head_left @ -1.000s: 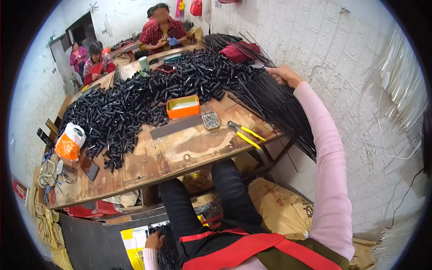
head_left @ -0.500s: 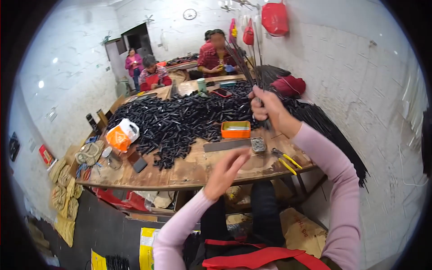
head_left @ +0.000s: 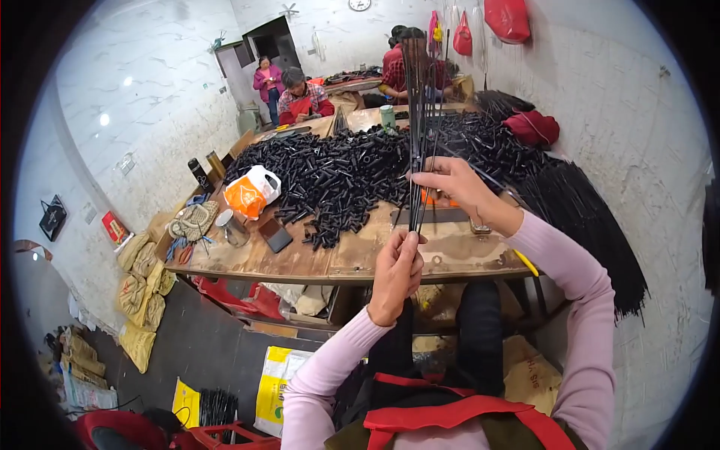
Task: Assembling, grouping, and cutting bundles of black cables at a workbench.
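A bundle of thin black rods [head_left: 417, 127] stands nearly upright in front of me, above the near part of the wooden table. Around its lower ends my left hand [head_left: 399, 270] is closed. My right hand [head_left: 463, 189] is at the bundle's middle, thumb and fingers closed on some of the rods, which fan apart slightly toward the top. Behind the hands lies a large heap of short black tube-like pieces [head_left: 322, 172]. An orange tray [head_left: 441, 200] and a flat grey strip [head_left: 444, 216] are partly hidden by my right hand and the rods.
More long black rods [head_left: 592, 232] hang over the table's right edge. A yellow pliers handle [head_left: 526, 262] juts out at the front edge. To the left are a plastic bag [head_left: 251, 193], a glass jar [head_left: 232, 228] and a dark flat box [head_left: 275, 235]. Several people sit or stand farther back.
My left hand, empty and open before, has closed on the rods' lower ends. My right hand has shifted its hold to the bundle's middle, and the rods are more upright. The view has swung left.
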`<state>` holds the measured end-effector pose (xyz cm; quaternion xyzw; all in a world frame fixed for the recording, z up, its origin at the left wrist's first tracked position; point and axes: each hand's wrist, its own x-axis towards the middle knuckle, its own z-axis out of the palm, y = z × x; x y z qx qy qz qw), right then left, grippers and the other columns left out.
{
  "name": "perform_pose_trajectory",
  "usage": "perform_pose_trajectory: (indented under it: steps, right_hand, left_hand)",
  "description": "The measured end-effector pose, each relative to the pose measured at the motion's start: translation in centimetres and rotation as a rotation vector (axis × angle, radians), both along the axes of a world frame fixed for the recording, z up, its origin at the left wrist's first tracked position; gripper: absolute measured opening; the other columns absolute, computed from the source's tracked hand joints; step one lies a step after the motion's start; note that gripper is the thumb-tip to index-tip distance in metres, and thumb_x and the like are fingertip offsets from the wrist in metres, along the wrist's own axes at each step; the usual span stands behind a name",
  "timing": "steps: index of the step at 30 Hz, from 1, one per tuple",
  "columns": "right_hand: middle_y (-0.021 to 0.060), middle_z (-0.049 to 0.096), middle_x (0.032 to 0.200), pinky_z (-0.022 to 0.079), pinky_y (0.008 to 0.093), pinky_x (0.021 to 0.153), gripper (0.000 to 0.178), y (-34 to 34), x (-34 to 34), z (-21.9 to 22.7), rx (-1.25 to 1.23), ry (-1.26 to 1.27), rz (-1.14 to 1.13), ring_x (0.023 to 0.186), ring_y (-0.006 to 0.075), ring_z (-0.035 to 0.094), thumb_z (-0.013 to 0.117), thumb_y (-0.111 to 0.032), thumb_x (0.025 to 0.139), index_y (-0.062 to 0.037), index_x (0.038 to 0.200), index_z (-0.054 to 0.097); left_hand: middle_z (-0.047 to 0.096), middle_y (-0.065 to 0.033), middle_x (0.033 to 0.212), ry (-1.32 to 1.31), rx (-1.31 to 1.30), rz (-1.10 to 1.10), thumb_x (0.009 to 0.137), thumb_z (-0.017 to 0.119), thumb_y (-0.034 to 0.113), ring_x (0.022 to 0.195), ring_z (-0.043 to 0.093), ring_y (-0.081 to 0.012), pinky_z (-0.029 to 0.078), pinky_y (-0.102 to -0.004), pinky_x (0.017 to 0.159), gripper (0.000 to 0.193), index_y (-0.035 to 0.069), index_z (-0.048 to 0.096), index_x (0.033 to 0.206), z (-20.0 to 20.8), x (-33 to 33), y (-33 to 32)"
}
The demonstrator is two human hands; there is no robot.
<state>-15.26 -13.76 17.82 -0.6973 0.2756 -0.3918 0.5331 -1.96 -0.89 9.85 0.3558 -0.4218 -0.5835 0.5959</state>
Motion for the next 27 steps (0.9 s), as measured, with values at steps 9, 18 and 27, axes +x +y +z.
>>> perform_pose_trajectory:
  steps: [9, 18, 27]
  right_hand:
    - [0.001, 0.055, 0.069, 0.039, 0.0212, 0.039, 0.022, 0.5, 1.0, -1.2, -0.053, 0.088, 0.045, 0.049, 0.0077, 0.053, 0.061, -0.021, 0.094, -0.0025, 0.098, 0.052]
    - [-0.001, 0.059, 0.073, 0.033, 0.0187, 0.034, 0.016, -0.9, -1.3, -0.3, -0.08, -0.024, -0.029, 0.04, 0.0032, 0.046, 0.058, -0.021, 0.094, -0.0057, 0.098, 0.056]
    - [-0.0031, 0.057, 0.068, 0.035, 0.0174, 0.035, 0.018, -1.4, 0.4, -0.8, 0.009, 0.042, -0.132, 0.041, 0.0033, 0.049, 0.061, -0.026, 0.093, -0.0094, 0.088, 0.057]
  left_hand:
    - [0.058, -0.0058, 0.074, -0.024, -0.17, 0.289, 0.105, 0.038, 0.021, 0.044, 0.05, -0.0093, 0.033, -0.0207, 0.037, 0.02, 0.003, 0.046, 0.103, -1.4, -0.9, -1.3]
    - [0.054, -0.0013, 0.073, -0.093, -0.188, 0.53, 0.104, 0.042, 0.023, 0.049, 0.046, -0.0076, 0.037, -0.0201, 0.043, 0.02, 0.005, 0.049, 0.103, -1.9, 7.4, -3.3]
    - [0.04, 0.0024, 0.067, 0.182, 0.001, 0.13, 0.105, 0.039, 0.027, 0.048, 0.035, -0.0074, 0.028, -0.0221, 0.042, 0.025, 0.005, 0.049, 0.108, 0.5, 10.6, -3.6]
